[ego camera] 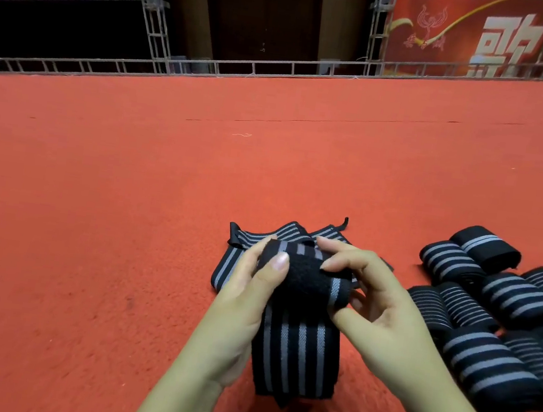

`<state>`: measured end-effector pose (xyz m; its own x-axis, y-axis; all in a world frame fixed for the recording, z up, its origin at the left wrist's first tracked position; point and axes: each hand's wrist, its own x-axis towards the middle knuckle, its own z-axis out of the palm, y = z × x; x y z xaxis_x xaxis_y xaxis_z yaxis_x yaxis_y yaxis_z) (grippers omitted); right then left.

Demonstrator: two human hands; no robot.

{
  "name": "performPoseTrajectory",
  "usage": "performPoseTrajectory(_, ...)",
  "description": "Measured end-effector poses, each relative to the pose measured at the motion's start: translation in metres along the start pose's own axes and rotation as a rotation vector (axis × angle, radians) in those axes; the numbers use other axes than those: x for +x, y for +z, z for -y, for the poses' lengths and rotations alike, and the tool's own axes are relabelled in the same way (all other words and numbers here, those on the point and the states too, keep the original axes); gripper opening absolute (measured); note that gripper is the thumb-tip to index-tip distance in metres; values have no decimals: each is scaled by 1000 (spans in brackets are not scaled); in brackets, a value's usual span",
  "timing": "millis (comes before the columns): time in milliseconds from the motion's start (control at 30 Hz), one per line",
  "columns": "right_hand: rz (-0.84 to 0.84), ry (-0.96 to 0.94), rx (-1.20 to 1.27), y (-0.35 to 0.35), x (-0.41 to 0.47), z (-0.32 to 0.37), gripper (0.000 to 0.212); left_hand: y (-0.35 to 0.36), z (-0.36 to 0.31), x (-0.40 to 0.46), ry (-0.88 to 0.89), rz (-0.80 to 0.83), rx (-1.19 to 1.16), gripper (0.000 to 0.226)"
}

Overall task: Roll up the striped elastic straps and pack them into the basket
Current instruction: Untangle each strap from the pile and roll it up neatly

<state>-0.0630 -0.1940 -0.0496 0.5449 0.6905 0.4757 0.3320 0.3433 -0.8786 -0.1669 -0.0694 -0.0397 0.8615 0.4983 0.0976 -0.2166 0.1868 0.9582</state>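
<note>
A black strap with grey stripes [296, 352] hangs toward me from a partly wound roll [302, 278] held over the red carpet. My left hand [252, 292] grips the roll's left end, thumb on top. My right hand [374, 300] pinches its right end between fingers and thumb. Under the roll lie unrolled straps [248, 240], spread flat. Several finished rolls [494, 329] sit in a cluster to the right. No basket is in view.
Red carpet [124, 222] stretches far to the left and ahead. Its far edge meets a metal truss rail [253, 66]. A red banner [489, 37] stands at the back right.
</note>
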Motion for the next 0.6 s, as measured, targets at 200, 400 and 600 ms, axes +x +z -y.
performPoseTrajectory(200, -128, 163, 341, -1, 4, 4, 36, -5, -4, -1, 18, 9, 34, 66)
performPoseTrajectory(400, -33, 425, 299, 5, 6, 5, 58, -7, -6, 1, 17, 10, 50, 64)
performPoseTrajectory(600, 83, 529, 354, 1, 3, 0, 63, -14, -7, 1, -25, 77, 79, 69)
